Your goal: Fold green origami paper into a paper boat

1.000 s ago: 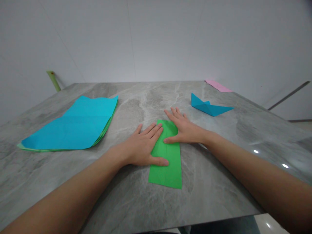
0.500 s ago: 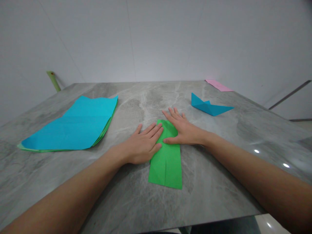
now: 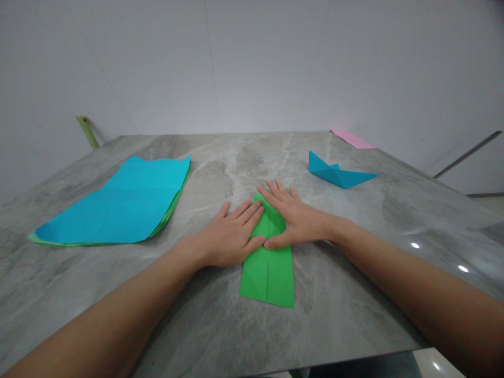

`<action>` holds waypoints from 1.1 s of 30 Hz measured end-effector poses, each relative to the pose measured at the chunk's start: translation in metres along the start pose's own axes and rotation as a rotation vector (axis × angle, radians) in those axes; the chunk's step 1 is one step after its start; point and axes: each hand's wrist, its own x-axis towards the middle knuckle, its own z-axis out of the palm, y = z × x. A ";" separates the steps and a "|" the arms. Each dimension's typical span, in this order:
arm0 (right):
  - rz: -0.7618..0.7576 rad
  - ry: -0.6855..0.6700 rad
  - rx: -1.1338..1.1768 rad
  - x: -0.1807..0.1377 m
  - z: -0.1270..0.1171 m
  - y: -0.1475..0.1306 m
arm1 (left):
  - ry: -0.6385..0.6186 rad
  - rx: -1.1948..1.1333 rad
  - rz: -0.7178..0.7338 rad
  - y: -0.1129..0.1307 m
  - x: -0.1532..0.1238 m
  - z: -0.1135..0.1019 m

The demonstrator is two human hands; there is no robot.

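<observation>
A folded strip of green paper (image 3: 268,278) lies lengthwise on the table, its upper end narrowing towards a point between my hands. My left hand (image 3: 228,236) rests flat on the paper's left side, with the fingers spread. My right hand (image 3: 295,220) presses flat across its upper right part, and the two thumbs nearly meet on the paper. Neither hand grips it. Fold creases show on the lower part of the strip, and my hands hide much of the upper part.
A stack of large turquoise sheets (image 3: 114,205) with green sheets beneath lies to the left on the grey marble table (image 3: 331,315). A blue paper boat (image 3: 334,175) and a pink paper (image 3: 352,139) lie farther off on the right. A green post (image 3: 87,132) stands behind the table.
My right hand has slid left and slightly towards me over the green paper, and my left thumb has moved onto it. The hands now sit closer together. The paper stays in place.
</observation>
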 end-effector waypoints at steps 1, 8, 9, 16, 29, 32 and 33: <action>0.001 -0.006 -0.004 0.000 0.000 -0.001 | 0.002 -0.002 0.000 0.000 0.000 0.000; -0.027 -0.031 -0.012 -0.005 0.001 -0.013 | -0.002 0.018 -0.004 0.001 0.001 -0.001; -0.024 -0.040 -0.014 -0.005 0.001 -0.016 | 0.002 0.022 -0.003 0.001 0.001 -0.001; -0.035 -0.092 -0.043 -0.008 -0.001 -0.033 | 0.014 0.008 0.015 -0.001 0.001 0.001; -0.184 -0.090 0.007 -0.015 0.009 -0.056 | -0.015 -0.003 0.027 0.001 -0.001 0.000; -0.161 -0.093 0.020 -0.012 0.010 -0.051 | -0.017 -0.007 0.035 0.000 0.000 0.001; -0.150 -0.088 0.023 -0.011 0.010 -0.048 | -0.015 -0.007 0.036 0.000 0.000 0.002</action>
